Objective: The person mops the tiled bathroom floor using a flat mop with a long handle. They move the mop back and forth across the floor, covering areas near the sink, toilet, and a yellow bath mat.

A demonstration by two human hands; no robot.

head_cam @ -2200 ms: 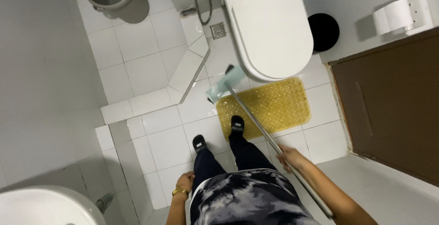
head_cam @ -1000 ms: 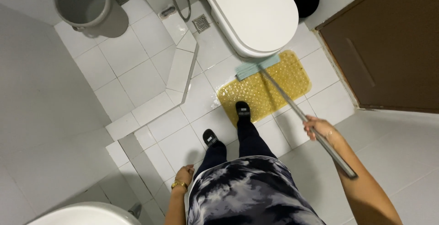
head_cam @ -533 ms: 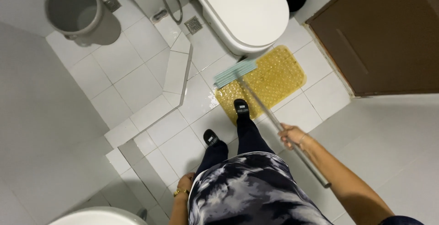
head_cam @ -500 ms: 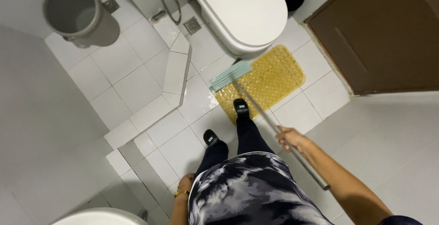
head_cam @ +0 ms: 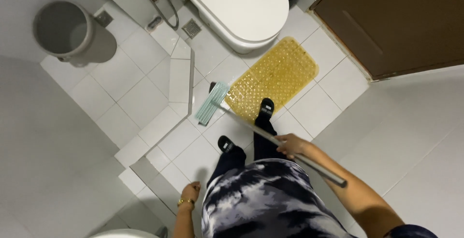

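Top: loose garment, tie-dye style print, dark navy/black with pale grey-white cloudy patches, covers torso down to hip level. Right sleeve: only a dark navy edge visible at bottom of the head view, rest of arm bare. Left arm bare too, no sleeve seen. Gold-coloured bracelet on the left wrist, chain or bangle type, can't tell which. Right hand and left hand: no gloves; rings too small to make out. Legs: dark trousers, black or navy, plain. Feet: black slide sandals, each with a small white patch on the strap.
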